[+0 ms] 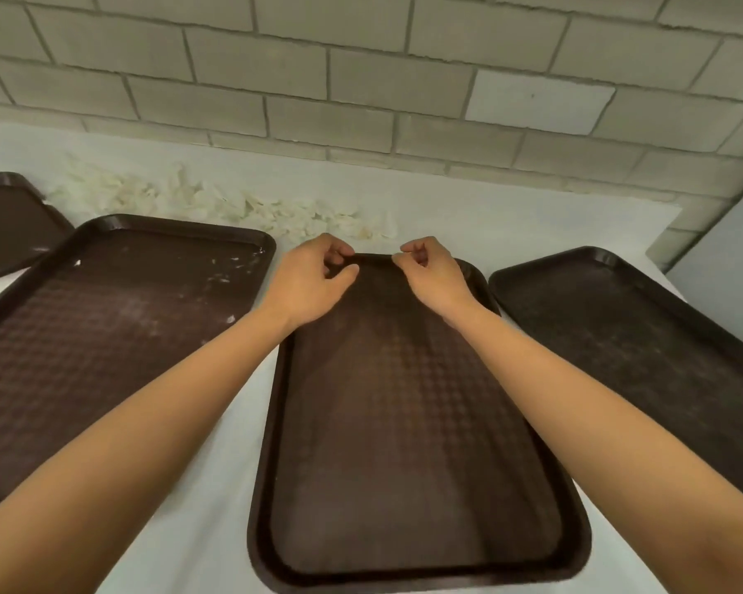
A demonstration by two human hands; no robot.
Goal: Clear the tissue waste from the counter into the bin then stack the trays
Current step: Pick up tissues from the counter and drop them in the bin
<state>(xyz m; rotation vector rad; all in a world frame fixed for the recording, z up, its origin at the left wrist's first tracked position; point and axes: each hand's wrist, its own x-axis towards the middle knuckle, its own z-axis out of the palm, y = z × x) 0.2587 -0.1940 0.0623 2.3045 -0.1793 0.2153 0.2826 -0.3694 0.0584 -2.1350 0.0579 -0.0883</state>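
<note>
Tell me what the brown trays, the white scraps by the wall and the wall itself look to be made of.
The middle tray, like the others, is probably moulded plastic: dark brown, matte, with an embossed weave-like texture and a raised rounded rim. The tissue scraps look like thin white paper, torn and crumpled. The wall is pale rectangular tile or painted block with recessed joints; I cannot tell which.

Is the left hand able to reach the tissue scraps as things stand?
Probably yes: the left hand grips the far rim of the middle tray, and the tissue scraps lie just beyond on bare counter, nothing between.
</note>
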